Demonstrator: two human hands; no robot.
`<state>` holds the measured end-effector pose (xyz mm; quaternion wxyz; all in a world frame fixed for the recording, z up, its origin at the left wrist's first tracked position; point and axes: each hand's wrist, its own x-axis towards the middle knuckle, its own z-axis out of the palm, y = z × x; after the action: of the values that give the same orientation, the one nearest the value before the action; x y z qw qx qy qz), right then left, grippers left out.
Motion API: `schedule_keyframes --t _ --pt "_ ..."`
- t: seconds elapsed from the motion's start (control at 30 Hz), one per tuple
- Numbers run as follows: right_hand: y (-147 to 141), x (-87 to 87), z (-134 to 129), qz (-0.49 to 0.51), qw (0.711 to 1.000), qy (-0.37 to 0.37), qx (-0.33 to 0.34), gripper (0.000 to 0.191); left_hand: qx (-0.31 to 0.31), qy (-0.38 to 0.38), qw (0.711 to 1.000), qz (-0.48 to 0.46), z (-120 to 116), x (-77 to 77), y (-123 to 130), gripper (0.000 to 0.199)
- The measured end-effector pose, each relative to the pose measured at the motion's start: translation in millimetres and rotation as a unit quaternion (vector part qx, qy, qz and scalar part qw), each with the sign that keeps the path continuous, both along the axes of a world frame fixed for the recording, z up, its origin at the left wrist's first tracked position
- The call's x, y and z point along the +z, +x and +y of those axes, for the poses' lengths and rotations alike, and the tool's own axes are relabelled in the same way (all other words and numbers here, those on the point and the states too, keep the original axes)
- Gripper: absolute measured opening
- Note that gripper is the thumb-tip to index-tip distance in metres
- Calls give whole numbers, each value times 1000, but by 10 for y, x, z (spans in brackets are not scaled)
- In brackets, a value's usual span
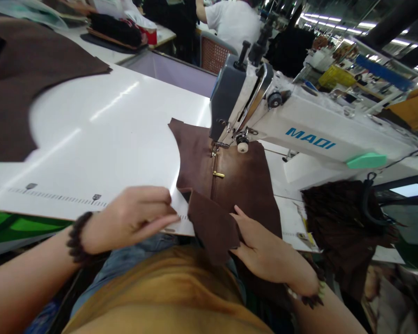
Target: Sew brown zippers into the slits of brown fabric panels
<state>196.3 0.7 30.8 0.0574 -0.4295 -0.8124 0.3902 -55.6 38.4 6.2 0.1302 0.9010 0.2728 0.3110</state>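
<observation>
A brown leather piece (244, 176) with a zipper and a gold zipper pull (218, 174) lies under the needle of a white sewing machine (306, 130). Its near edge hangs off the table, with a flap (212, 222) folded over toward my body. My right hand (261, 246) grips the leather beside this flap, thumb on top. To the left of the flap, my left hand (135, 215) is closed above the table's front edge, fingertips pressed together; whatever may be between them is too small to name.
Another brown piece (48, 69) covers the table's far left. Dark brown pieces (337, 218) are piled right of the machine. Behind the white table (101, 134), a person in a white shirt (233, 23) is beside a chair (214, 53).
</observation>
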Motion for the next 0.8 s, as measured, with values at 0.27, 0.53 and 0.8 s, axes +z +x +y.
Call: schedule_keyframes --t 0.27,0.53,0.8 --pt "-82 167 66 -44 996 -9 78 68 -130 -202 957 164 520 382 108 29" --pt "-64 -130 281 -1 991 104 -80 44 -65 -80 942 319 293 56 351 54" --pt "-263 -595 559 -188 931 280 -142 41 -13 -13 952 306 277 -143 459 63"
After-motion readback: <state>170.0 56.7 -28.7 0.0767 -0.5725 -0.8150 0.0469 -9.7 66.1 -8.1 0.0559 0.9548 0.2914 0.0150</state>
